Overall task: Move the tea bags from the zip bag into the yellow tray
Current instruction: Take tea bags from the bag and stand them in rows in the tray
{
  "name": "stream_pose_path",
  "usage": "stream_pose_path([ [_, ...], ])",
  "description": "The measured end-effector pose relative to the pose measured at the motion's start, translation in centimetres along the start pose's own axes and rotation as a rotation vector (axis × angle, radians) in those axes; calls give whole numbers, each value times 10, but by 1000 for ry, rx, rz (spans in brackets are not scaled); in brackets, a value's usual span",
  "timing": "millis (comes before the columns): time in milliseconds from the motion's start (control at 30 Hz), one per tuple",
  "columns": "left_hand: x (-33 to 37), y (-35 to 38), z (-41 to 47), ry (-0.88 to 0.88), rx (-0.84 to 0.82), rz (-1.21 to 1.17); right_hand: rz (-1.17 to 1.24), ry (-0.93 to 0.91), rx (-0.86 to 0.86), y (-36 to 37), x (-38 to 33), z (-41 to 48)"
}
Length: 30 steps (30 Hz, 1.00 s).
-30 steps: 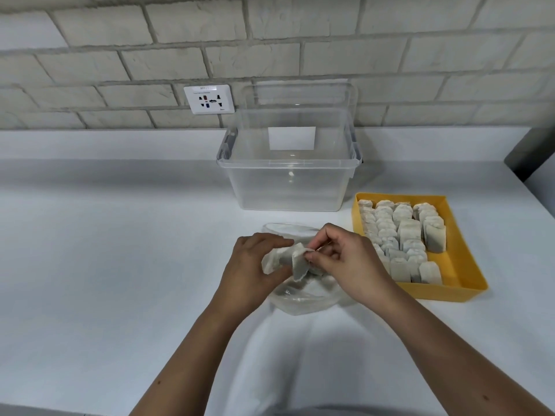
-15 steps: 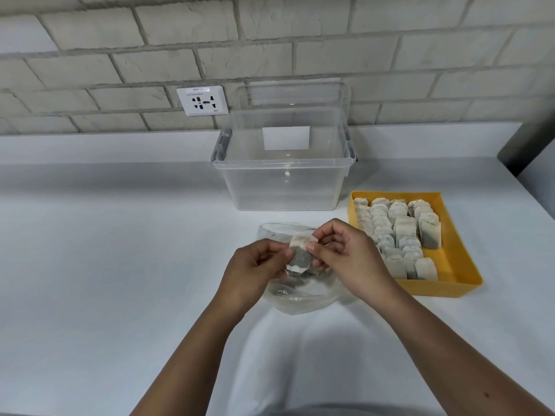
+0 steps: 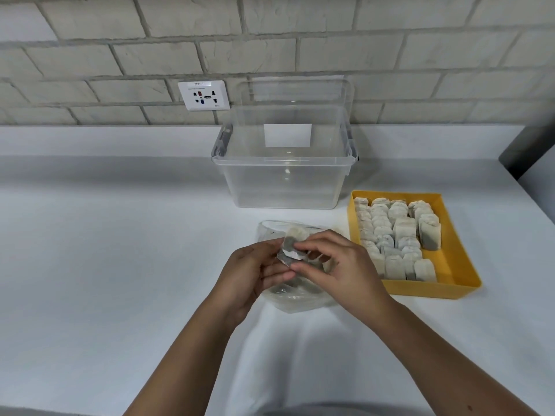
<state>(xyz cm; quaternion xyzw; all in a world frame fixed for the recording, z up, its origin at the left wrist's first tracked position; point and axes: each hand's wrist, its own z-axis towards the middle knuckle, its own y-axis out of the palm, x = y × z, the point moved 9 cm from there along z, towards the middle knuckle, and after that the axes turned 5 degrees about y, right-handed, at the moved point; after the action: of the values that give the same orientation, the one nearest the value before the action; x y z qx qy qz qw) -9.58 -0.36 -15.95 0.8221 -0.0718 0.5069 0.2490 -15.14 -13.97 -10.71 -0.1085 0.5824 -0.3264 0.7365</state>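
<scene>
The left hand [image 3: 250, 273] and right hand [image 3: 341, 265] meet over the clear zip bag [image 3: 300, 300], fingers curled, pinching one tea bag [image 3: 292, 246] between them. Just to the right, the yellow tray [image 3: 432, 290] holds rows of tea bags [image 3: 396, 235].

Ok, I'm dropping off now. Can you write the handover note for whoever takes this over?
Left hand: grips the held tea bags from the left, just above the zip bag.
Right hand: pinches the same tea bags from the right.
Yellow tray: to the right of the zip bag, with rows of tea bags filling its left and middle; its right strip is bare.
Done: many bags are in the tray.
Left: put the held ones in the tray, then move the few that seem to remain in the zip bag.
</scene>
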Motion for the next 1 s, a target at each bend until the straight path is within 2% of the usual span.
stream_pose_path([
  [167, 1, 7, -4, 21, -66, 10, 58, 38, 36, -2, 7, 2],
  [333, 0, 0, -3, 38, 51, -6, 87, 60, 108, -7, 7, 3],
  [567, 4, -3, -1, 42, 32, 129, -51, 9, 71, -10, 4, 4],
  [633, 13, -10, 1, 90, 68, 275, -103, -14, 93, -19, 2, 6],
  [700, 31, -22, 4, 218, 143, 690, -160, -25, 77, -30, -1, 12],
  [733, 41, -22, 3, 283, 163, 913, -205, -23, 22, -32, -2, 16],
  [767, 47, -22, 3, 329, 162, 1033, -250, -18, -63, -31, -2, 20],
  [867, 56, -10, 1, 394, 31, 1050, -295, -6, -299, -25, -5, 25],
  [1000, 61, 13, -1, 489, -93, 1204, -289, -52, -430, -13, -14, 29],
])
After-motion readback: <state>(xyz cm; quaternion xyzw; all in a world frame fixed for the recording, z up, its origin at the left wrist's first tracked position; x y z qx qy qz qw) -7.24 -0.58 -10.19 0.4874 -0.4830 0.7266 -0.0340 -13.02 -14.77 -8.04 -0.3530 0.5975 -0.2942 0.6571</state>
